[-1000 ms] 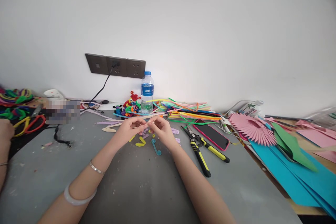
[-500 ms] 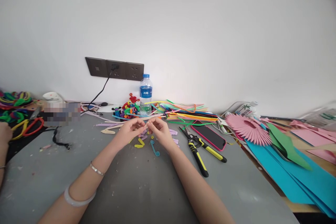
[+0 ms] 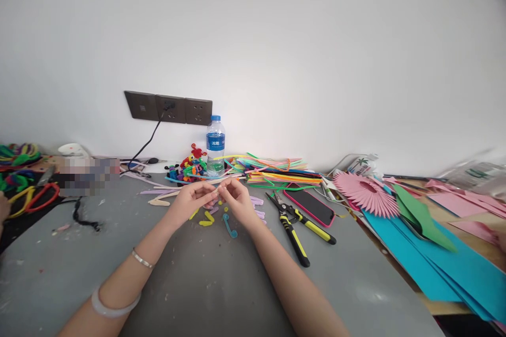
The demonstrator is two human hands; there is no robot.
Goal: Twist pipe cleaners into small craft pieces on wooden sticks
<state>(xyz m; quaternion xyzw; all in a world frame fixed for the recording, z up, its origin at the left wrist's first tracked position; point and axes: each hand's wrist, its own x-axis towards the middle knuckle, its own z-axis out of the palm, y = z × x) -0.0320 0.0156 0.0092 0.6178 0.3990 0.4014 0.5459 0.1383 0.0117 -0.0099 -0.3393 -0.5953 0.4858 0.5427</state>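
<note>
A gray tabletop (image 3: 197, 289) is carrying a scatter of things.
Yellow pieces (image 3: 206, 222) and a blue curled piece (image 3: 227, 227) are lying near the middle, lilac strips (image 3: 257, 201) to their right; shears (image 3: 289, 226) are resting beside a pink-edged phone (image 3: 310, 206). Along the back, a bottle (image 3: 215, 143) is standing upright between a cluster of figures (image 3: 188, 171) and a bundle of colored stems (image 3: 282, 175), while a black cord (image 3: 84, 222) is lying toward the left.

Fingertips of the left hand (image 3: 193, 201) and right hand (image 3: 237, 198) meet on something too small to identify, the right partly hiding lilac pipe-cleaner pieces (image 3: 258, 201). At left, a pixelated patch (image 3: 87, 175) obscures the scene; the frame's edge crops another person's hand (image 3: 3, 207).
</note>
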